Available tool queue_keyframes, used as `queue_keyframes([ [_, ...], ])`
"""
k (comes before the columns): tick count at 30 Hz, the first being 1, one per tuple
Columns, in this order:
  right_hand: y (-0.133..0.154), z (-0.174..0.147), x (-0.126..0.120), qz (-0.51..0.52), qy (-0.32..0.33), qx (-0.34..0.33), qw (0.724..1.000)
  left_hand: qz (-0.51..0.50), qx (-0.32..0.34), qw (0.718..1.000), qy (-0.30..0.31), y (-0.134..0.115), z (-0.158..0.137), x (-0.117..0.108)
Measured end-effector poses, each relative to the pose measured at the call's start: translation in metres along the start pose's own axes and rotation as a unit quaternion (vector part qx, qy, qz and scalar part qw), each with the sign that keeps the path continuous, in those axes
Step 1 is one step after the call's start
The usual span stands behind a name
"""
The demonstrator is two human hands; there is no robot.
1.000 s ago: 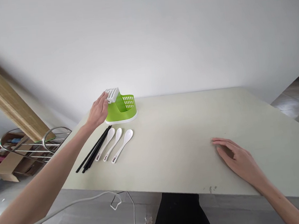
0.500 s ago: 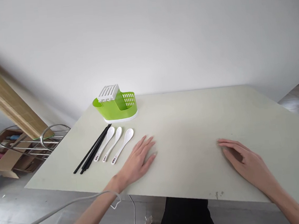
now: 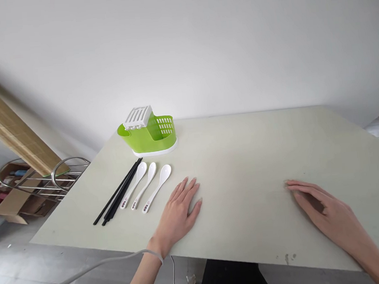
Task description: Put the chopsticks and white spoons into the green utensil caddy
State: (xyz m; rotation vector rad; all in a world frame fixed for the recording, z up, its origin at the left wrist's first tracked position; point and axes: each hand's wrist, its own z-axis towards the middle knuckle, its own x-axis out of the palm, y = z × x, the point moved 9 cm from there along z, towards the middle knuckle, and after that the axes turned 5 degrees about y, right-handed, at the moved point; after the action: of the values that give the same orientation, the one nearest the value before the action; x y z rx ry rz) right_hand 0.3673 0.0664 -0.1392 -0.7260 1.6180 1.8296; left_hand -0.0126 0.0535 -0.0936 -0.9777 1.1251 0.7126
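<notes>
My left hand (image 3: 179, 207) lies flat on the table with its fingers stretched out, holding nothing. Just left of it are three white spoons (image 3: 160, 185), side by side with bowls pointing away from me. Several black chopsticks (image 3: 119, 193) lie slanted in a loose bundle beside the leftmost spoon. Behind them stands a green plastic utensil caddy (image 3: 139, 140) with a white slotted top and white base. My right hand (image 3: 323, 209) rests on the table at the right, its fingers together and slightly bent, a gap between thumb and palm. No object shows in it.
The pale table (image 3: 237, 155) meets a white wall (image 3: 233, 44) at the back. A grey cable (image 3: 87, 268) runs across my left wrist. Off the left edge are a metal rack (image 3: 45, 178), an opened cardboard box (image 3: 17, 203) and a leaning wooden board (image 3: 10, 123).
The view has shifted a little. My right hand appears slightly farther right and lower, my left hand slightly lower. The spoons, chopsticks and caddy keep their arrangement.
</notes>
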Motion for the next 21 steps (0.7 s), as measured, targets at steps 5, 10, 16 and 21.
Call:
queue_keyframes([
  [5, -0.0028, 0.0002, -0.0006, -0.003, -0.001, -0.001, 1.0, -0.003, -0.007, 1.0, 0.002, 0.0015, 0.0004, 0.0009],
  [10, -0.0051, -0.0008, -0.0009, -0.001, -0.002, 0.01, 1.0, -0.005, -0.006, 1.0, -0.002, 0.0021, 0.0004, 0.0007],
  [16, -0.0056, -0.0006, -0.0006, -0.004, -0.002, 0.021, 1.0, -0.003, -0.004, 1.0, -0.006, 0.0029, 0.0002, 0.0014],
  [21, -0.0059, -0.0011, 0.0003, -0.001, -0.001, 0.025, 1.0, -0.012, -0.004, 1.0, -0.016, 0.0031, 0.0002, -0.0006],
])
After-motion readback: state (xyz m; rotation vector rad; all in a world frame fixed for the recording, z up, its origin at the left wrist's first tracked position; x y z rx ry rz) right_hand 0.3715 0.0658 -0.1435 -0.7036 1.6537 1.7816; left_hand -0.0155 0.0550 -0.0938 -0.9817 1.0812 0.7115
